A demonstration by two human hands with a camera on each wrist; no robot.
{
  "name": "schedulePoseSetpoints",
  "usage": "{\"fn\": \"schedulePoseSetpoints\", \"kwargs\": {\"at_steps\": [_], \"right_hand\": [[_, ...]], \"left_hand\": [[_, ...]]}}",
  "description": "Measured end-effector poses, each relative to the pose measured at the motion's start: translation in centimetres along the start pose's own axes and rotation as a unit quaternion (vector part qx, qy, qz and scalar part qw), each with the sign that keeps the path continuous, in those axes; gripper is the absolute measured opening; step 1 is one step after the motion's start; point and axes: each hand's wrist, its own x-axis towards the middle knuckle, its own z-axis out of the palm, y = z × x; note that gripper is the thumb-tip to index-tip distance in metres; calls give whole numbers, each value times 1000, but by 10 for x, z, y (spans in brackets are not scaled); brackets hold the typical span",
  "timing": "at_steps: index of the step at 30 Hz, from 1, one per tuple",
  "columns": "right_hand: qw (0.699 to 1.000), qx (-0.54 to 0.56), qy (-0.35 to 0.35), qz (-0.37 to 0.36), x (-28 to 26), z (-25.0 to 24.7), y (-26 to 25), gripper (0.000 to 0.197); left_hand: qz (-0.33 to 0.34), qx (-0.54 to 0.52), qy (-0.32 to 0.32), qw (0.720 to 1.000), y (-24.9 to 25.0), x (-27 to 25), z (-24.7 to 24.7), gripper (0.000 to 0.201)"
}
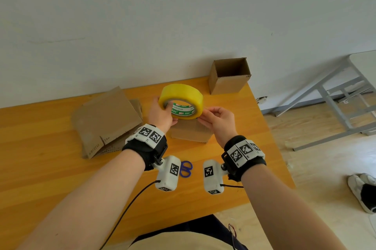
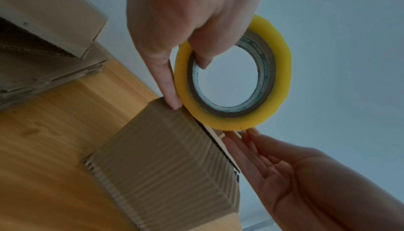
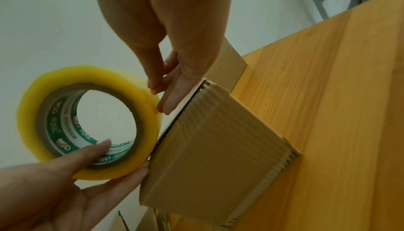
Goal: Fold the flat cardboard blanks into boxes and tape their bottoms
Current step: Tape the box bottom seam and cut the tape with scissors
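Observation:
My left hand [image 1: 162, 107] grips a yellow tape roll [image 1: 181, 97], with the thumb inside the core and a finger along the outside [image 2: 172, 96]. The roll stands on edge on top of a folded cardboard box [image 1: 191, 131] in the middle of the table. My right hand [image 1: 202, 114] pinches the roll's outer layer at its right rim between thumb and forefinger [image 3: 158, 89]. In the right wrist view, the roll [image 3: 35, 113] rests against the top edge of the box [image 3: 218, 148]. A stack of flat cardboard blanks [image 1: 105, 119] lies to the left.
An open-topped finished box [image 1: 230, 75] stands at the table's back right corner by the wall. Blue-handled scissors [image 1: 186, 168] lie near me, partly behind the wrist cameras. The wooden table [image 1: 40, 158] ends just right of the box. A grey metal frame [image 1: 335, 103] stands on the floor beyond.

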Motion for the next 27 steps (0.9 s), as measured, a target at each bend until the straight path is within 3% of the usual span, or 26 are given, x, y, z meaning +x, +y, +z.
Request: {"fn": "schedulePoseSetpoints", "kwargs": {"at_steps": [6, 10, 18, 23, 27], "right_hand": [[999, -27, -11, 38, 7, -20, -12, 8], [994, 51, -6, 94, 8, -23, -10, 13], [994, 65, -21, 89, 7, -24, 2, 4], [990, 89, -34, 103, 9, -26, 1, 8], [987, 115, -34, 107, 8, -28, 1, 13]], "left_hand": [[5, 22, 11, 1000, 4, 2, 2, 12], [-25, -10, 13, 1000, 3, 5, 7, 27], [-11, -55, -4, 998, -2, 2, 16, 11], [-18, -62, -19, 998, -10, 3, 19, 20], [-21, -64, -21, 998, -11, -1, 21, 12]]}}
